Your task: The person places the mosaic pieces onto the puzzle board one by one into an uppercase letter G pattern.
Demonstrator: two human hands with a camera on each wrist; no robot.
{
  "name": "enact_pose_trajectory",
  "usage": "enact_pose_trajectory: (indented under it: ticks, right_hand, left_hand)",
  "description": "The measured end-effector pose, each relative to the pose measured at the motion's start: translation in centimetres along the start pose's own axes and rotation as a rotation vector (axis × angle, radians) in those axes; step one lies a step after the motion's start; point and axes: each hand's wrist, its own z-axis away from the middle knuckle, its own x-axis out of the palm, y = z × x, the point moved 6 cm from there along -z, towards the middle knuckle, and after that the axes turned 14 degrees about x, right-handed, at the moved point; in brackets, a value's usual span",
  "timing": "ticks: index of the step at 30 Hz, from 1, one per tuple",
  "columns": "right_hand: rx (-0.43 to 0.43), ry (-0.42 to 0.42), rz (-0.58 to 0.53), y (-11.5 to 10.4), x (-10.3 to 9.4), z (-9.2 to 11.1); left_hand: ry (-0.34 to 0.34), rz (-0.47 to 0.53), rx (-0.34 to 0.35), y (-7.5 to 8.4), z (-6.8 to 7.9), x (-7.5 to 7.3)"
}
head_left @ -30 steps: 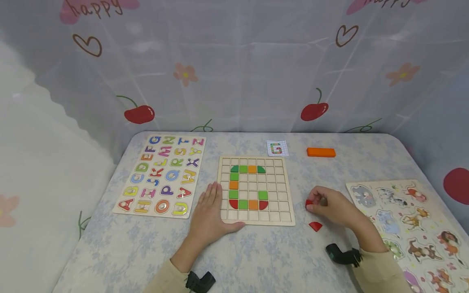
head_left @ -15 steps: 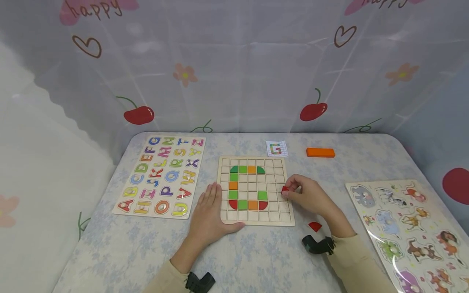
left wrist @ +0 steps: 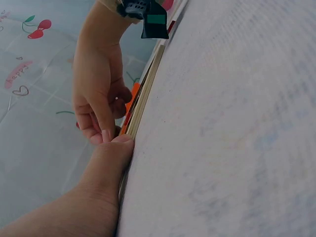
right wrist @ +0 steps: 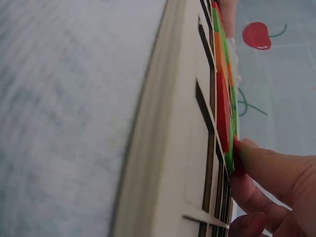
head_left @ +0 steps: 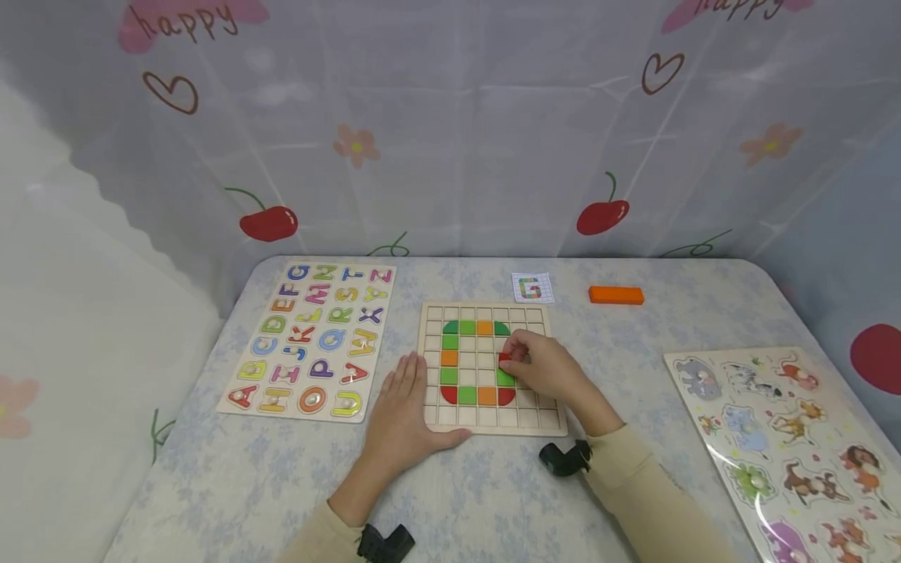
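Observation:
A wooden grid board (head_left: 436, 313) lies mid-table with green, orange and red tiles set in a G-like outline. My left hand (head_left: 399, 410) rests along its left edge, fingers straight and thumb at the front edge. Between thumb and fingertips my right hand (head_left: 547, 367) pinches a small red tile (head_left: 504, 357) just behind the right-hand green square (head_left: 504, 378). In the right wrist view the red tile (right wrist: 238, 159) is mostly covered by the fingers. The left wrist view has my left thumb (left wrist: 121, 140) at the board's edge.
A pattern card (head_left: 533, 288) lies behind the board, and an orange bar (head_left: 615, 295) to its right. An alphabet puzzle (head_left: 303, 344) is on the left. An animal puzzle (head_left: 746, 391) lies on the right. My right forearm crosses the table's front right.
My right hand has carried the red tile left from the table onto the board. Another red piece on the table is now hidden by the right arm. My left hand has stayed put.

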Motion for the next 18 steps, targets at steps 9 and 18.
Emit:
enact_pose_trajectory:
  ticks: [9, 18]
  right_hand:
    - [0.009, 0.012, 0.078, -0.25, 0.51, -0.47]
    - [-0.002, -0.003, 0.160, -0.33, 0.28, 0.11]
  left_hand:
    - [-0.003, -0.016, 0.002, -0.08, -0.03, 0.03]
    - [0.012, -0.004, 0.006, -0.03, 0.00, -0.06]
